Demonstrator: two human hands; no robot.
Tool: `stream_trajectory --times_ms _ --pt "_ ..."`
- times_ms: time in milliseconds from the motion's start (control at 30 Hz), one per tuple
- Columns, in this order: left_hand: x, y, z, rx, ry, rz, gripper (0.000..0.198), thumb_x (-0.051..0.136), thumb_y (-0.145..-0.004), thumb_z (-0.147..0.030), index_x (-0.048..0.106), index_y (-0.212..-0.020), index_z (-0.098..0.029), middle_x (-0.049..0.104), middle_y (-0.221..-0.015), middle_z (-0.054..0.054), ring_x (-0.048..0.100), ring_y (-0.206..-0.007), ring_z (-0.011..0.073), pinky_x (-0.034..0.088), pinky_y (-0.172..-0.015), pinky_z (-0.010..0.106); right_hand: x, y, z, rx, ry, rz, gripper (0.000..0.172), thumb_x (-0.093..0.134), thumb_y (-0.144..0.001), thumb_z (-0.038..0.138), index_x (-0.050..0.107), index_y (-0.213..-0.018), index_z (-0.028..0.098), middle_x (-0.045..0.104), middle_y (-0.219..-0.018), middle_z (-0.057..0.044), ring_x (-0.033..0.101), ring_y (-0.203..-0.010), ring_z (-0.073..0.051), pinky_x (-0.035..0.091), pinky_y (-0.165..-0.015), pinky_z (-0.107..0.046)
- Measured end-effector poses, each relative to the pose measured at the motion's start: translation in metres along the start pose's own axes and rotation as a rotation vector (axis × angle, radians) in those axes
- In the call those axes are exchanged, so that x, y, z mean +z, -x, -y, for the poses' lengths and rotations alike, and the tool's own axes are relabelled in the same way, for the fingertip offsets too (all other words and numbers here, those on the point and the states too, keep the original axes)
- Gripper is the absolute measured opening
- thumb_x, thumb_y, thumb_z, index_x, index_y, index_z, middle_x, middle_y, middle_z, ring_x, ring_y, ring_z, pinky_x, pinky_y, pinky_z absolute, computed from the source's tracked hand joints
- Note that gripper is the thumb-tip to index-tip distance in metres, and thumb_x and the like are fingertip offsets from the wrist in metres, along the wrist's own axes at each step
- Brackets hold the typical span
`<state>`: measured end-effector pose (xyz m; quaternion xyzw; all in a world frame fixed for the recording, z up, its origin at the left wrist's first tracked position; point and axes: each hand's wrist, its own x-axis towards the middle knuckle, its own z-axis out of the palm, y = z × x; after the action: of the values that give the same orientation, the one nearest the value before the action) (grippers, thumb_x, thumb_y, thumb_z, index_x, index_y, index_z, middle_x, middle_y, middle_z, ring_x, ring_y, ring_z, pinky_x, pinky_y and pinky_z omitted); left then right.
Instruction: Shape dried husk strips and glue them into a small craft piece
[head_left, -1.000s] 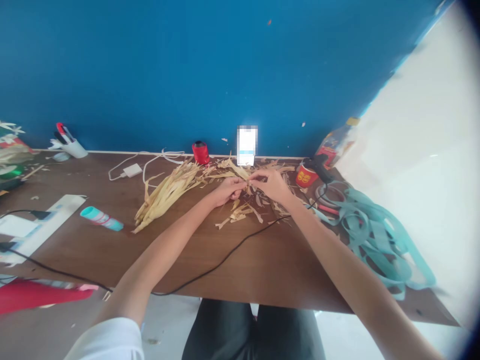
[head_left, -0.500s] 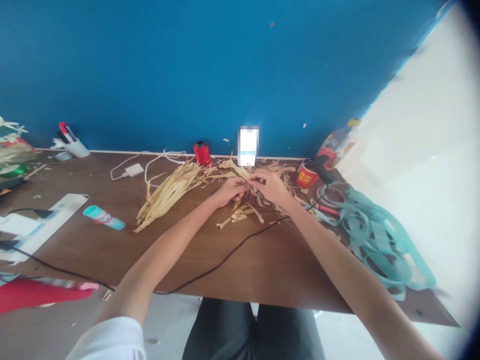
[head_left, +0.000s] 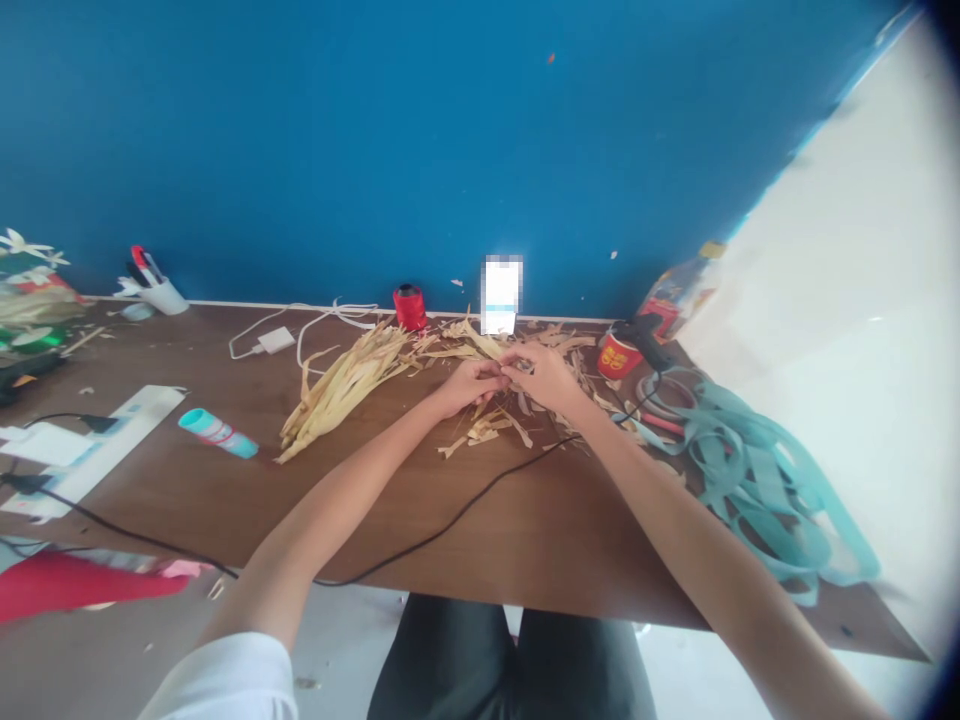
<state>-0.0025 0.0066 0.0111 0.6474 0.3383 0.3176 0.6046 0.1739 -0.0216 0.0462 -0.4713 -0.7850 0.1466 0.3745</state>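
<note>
My left hand (head_left: 471, 386) and my right hand (head_left: 541, 375) meet over the table, fingertips pinched close together. A pale dried corn husk strip (head_left: 486, 344) shows just behind my fingertips and seems to be held between both hands; its lower end is hidden by the fingers. Torn husk scraps (head_left: 487, 428) lie scattered below and around the hands. To the left rests a bundle of long dried husks (head_left: 341, 395).
A lit phone (head_left: 501, 295) leans on the blue wall beside a red thread spool (head_left: 410, 308). A red paper cup (head_left: 618, 355), a black-handled tool (head_left: 649, 342) and teal ribbon (head_left: 750, 470) lie right. A black cable (head_left: 465, 506) crosses the table. Left are a blue tube (head_left: 217, 432) and power strip (head_left: 112, 440).
The whole view has shifted slightly to the right. My fingertips have drawn a little closer together, with the hands in nearly the same place over the scraps.
</note>
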Motion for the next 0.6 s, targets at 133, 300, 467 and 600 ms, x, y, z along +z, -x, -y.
stream_trajectory --times_ms 133,300,467,600 --pt "-0.0016 -0.0012 0.0015 0.008 0.096 -0.026 0.034 0.072 -0.071 -0.042 0.062 -0.082 -0.011 0.045 -0.049 -0.005 0.033 -0.041 0.0027 0.020 -0.040 0.016 -0.0009 -0.0009 -0.0009 -0.076 0.029 0.039 0.020 0.054 -0.082 0.017 0.072 -0.089 0.022 0.071 -0.093 -0.004 0.060 -0.093 -0.022 0.042 -0.085 -0.035" --pt "-0.0040 -0.0006 0.0025 0.007 0.164 0.013 0.034 0.071 -0.072 -0.042 0.062 -0.082 -0.011 0.044 -0.049 -0.006 0.033 -0.041 0.0024 0.020 -0.041 0.017 -0.0018 -0.0013 0.0009 -0.105 0.056 0.088 0.025 0.051 -0.084 0.018 0.072 -0.097 0.021 0.070 -0.094 -0.006 0.059 -0.093 -0.024 0.042 -0.087 -0.038" --pt "-0.0056 -0.0015 0.0039 0.004 0.176 0.007 0.034 0.072 -0.072 -0.042 0.061 -0.081 -0.011 0.045 -0.048 -0.006 0.033 -0.040 0.0021 0.020 -0.041 0.018 -0.0061 -0.0005 0.0003 -0.067 0.045 0.169 0.027 0.053 -0.086 0.030 0.071 -0.105 0.022 0.070 -0.103 -0.006 0.058 -0.100 -0.026 0.042 -0.089 -0.040" --pt "-0.0059 -0.0024 0.0050 -0.004 0.173 0.006 0.034 0.072 -0.071 -0.043 0.060 -0.080 -0.011 0.045 -0.048 -0.006 0.033 -0.040 0.0022 0.021 -0.042 0.018 -0.0097 0.0005 0.0005 0.003 0.019 0.181 0.028 0.054 -0.085 0.032 0.070 -0.106 0.023 0.069 -0.106 -0.006 0.059 -0.101 -0.026 0.044 -0.085 -0.039"
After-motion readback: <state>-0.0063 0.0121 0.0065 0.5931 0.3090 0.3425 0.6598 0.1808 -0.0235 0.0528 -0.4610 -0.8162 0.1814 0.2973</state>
